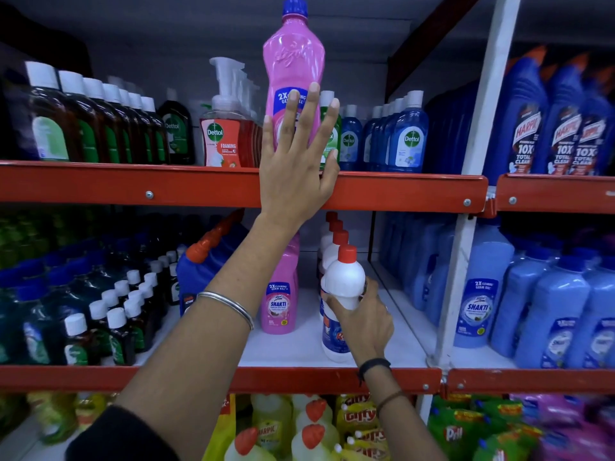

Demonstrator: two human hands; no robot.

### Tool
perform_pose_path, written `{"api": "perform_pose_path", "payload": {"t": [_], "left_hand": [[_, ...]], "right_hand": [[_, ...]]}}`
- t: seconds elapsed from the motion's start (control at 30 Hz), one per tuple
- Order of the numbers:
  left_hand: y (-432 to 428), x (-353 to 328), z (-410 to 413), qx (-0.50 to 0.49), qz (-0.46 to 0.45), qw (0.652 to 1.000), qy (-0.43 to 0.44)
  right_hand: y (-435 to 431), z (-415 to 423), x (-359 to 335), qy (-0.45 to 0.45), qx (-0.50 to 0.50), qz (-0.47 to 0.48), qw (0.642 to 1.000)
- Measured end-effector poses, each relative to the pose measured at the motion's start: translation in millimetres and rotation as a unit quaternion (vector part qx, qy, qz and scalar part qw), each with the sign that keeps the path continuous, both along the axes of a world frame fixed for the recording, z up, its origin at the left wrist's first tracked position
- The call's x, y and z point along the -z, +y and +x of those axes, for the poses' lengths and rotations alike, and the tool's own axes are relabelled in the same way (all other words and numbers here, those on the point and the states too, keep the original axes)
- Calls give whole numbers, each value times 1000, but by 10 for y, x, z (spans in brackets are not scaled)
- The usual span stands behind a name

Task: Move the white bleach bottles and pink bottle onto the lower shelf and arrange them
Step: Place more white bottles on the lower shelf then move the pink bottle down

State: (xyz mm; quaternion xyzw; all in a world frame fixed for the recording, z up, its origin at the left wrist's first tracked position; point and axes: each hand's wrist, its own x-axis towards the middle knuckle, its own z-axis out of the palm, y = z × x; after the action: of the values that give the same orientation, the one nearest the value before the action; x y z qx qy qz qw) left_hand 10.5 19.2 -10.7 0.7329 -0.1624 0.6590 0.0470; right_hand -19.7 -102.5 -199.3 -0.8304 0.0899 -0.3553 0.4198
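Observation:
A tall pink bottle with a blue cap stands at the front of the upper shelf. My left hand is raised against its lower half, fingers spread, palm toward the bottle, not closed around it. On the lower shelf a white bleach bottle with a red cap stands at the front of a row of like bottles. My right hand grips this front bottle around its middle. A second pink bottle stands just left of that row.
Brown and blue Dettol bottles and a foaming pump crowd the upper shelf around the pink bottle. Blue Shakti bottles fill the lower shelf's right, small dark bottles its left. A white upright post divides the bays.

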Motion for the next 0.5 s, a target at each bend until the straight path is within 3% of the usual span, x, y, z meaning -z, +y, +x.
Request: {"api": "perform_pose_path", "payload": {"t": [0.23, 0.4, 0.5], "left_hand": [[211, 96, -37, 17, 20, 999, 28], [685, 245, -17, -4, 2, 999, 43], [951, 257, -28, -20, -12, 998, 51]], "right_hand": [[-91, -194, -94, 38, -5, -33, 999], [68, -528, -588, -127, 43, -59, 989], [233, -661, -1039, -240, -8, -20, 970]]}}
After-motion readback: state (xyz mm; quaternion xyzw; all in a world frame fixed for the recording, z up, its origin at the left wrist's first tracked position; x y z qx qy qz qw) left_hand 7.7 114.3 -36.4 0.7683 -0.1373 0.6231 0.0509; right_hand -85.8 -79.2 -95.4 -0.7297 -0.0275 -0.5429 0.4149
